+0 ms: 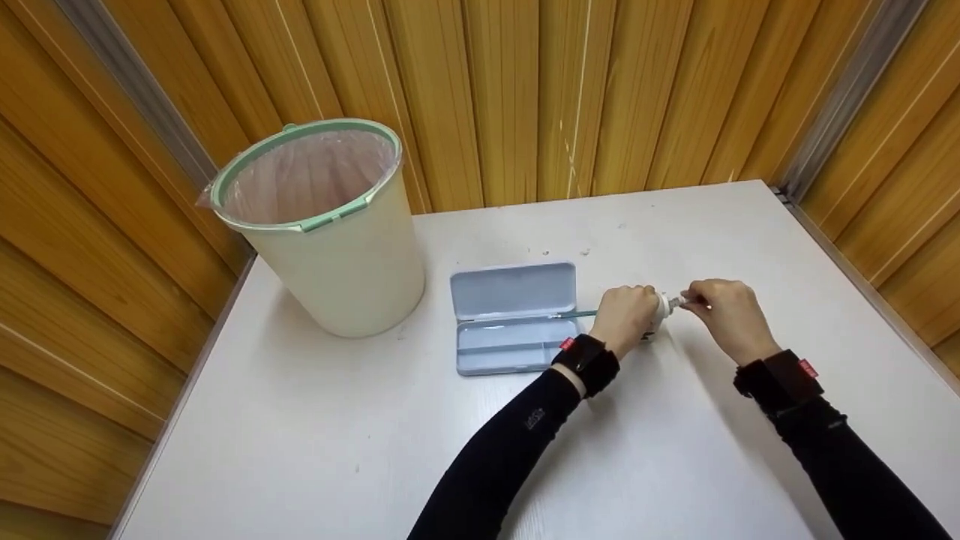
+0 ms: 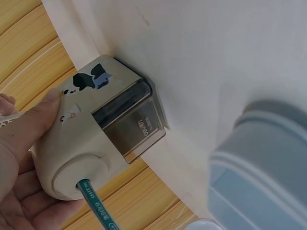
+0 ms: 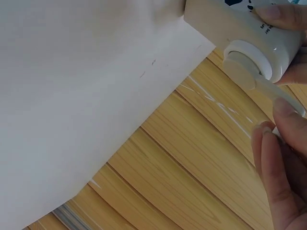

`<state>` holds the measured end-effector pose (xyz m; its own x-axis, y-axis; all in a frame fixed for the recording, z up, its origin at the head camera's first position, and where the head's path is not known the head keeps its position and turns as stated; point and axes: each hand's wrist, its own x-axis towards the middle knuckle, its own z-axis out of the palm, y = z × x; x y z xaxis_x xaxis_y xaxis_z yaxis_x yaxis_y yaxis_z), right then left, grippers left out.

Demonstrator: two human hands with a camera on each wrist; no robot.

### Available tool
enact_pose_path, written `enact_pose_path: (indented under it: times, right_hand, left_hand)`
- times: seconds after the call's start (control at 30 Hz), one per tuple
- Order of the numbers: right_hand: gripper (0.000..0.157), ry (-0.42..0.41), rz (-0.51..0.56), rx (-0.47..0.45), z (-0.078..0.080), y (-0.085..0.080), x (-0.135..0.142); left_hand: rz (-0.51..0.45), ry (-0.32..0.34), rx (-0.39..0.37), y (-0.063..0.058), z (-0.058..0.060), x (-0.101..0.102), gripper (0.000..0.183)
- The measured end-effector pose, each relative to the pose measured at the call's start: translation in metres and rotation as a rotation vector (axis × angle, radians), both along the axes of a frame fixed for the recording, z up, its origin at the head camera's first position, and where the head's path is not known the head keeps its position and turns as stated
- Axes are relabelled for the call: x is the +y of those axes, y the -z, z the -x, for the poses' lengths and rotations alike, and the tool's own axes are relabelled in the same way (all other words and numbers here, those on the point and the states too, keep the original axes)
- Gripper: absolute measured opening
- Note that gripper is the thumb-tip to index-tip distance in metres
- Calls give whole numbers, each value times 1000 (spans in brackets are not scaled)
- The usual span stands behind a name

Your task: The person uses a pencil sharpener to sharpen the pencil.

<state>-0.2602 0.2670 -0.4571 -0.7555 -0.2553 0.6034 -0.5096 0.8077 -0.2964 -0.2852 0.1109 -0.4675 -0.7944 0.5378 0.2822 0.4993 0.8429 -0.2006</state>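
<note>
On the table's right half my left hand [image 1: 627, 313] grips a white pencil sharpener [image 2: 76, 129] over its top, thumb on one side and fingers round the other. Dark printed figures and a clear shavings drawer [image 2: 136, 122] show on its body in the left wrist view. A teal pencil [image 2: 98, 203] sticks out of the sharpener's hole, pointing left over the pencil case [image 1: 517, 345]. At the opposite end, my right hand [image 1: 726, 313] pinches the knob of the crank [image 3: 278, 93] between thumb and fingers.
The light blue pencil case lies open just left of the sharpener, its tray divided into compartments. Farther left at the back stands a cream bin [image 1: 352, 262] with a green rim and plastic liner. Wood-patterned walls [image 1: 510, 105] border the white table [image 1: 300, 450].
</note>
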Motion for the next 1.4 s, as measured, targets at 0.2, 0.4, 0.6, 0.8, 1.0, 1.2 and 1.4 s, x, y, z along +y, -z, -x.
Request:
enact_pose_path:
  times: [0.2,0.4,0.6,0.8,1.0,1.2,1.4]
  right_hand:
    - [15,33,-16,-13,6,-4,-3]
    - [11,52,-24,-27,16,-4,-6]
    - [9,65,-23,-43,21,-4,-7]
    - [8,71,-44,-55,27,-3,-7]
    - [8,73,-65,-75,39,-1,-7]
    - [6,67,-86,-113,50,6,-6]
    - [3,58,-81,-167,58,13,-6]
  left_hand:
    - [19,12,15,0,-1,-1,15]
    - [3,29,12,0,-1,-3,16]
    - [5,34,49,1,0,-4,15]
    - [-9,44,59,2,0,-4,14]
    - [-31,53,60,3,0,-3,14]
    - [-20,49,54,3,0,-3,17]
    - [-14,40,20,2,1,-3,18]
